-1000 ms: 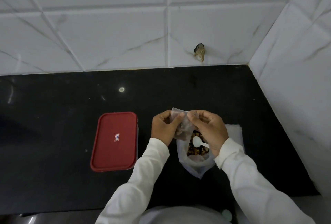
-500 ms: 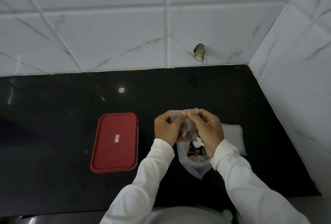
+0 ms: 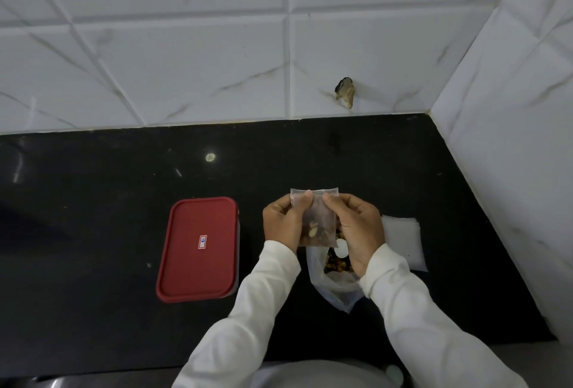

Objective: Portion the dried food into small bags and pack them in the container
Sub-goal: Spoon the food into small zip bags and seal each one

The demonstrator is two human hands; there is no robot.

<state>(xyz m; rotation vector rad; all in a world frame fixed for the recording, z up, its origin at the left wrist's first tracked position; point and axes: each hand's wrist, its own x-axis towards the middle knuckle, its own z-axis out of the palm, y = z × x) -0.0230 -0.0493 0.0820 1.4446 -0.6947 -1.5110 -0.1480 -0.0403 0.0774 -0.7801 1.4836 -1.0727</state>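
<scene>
A small clear bag (image 3: pixel 317 220) with brown dried food in its lower half is held upright above the counter. My left hand (image 3: pixel 283 222) pinches its top left edge and my right hand (image 3: pixel 356 229) pinches its top right edge, thumbs on the front. Below it lies a larger clear bag (image 3: pixel 333 290), open, with dried food (image 3: pixel 336 263) and a white spoon (image 3: pixel 341 248) inside, partly hidden by my right hand. The container with a red lid (image 3: pixel 198 248) sits shut to the left of my hands.
A stack of empty small bags (image 3: pixel 401 242) lies to the right of my right hand. The black counter (image 3: pixel 93 201) ends at white tiled walls (image 3: pixel 186 62) behind and on the right. A chipped hole (image 3: pixel 344 92) marks the back wall.
Both hands have drawn slightly apart along the small bag's top, and the bag now hangs flatter and straighter. The spoon stays in the large bag.
</scene>
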